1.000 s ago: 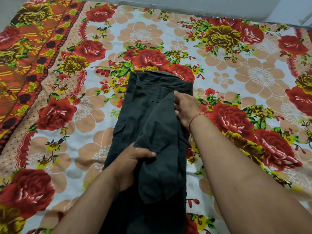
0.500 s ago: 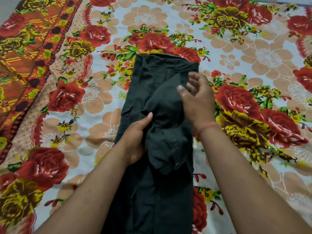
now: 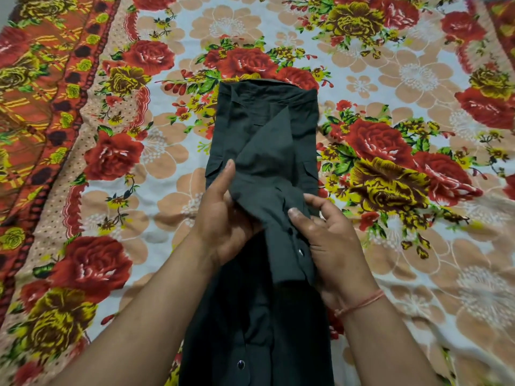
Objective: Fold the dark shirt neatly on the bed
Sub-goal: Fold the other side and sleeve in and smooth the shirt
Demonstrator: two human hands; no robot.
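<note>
The dark shirt lies lengthwise down the middle of the bed, its sides folded in to a narrow strip with the collar at the far end. A folded sleeve runs down its middle, the cuff with a small button pointing toward me. My left hand grips the sleeve's left edge, thumb on top. My right hand pinches the sleeve's right edge near the cuff, thumb pressing on the cloth. A thin red thread circles my right wrist.
The bed is covered by a floral sheet with red and yellow roses on white. An orange patterned border runs along its left side. The sheet is slightly wrinkled at the right.
My right hand came down from the shirt's upper right edge to the sleeve cuff. My left hand keeps hold of the sleeve. The sleeve now lies straighter along the shirt's middle.
</note>
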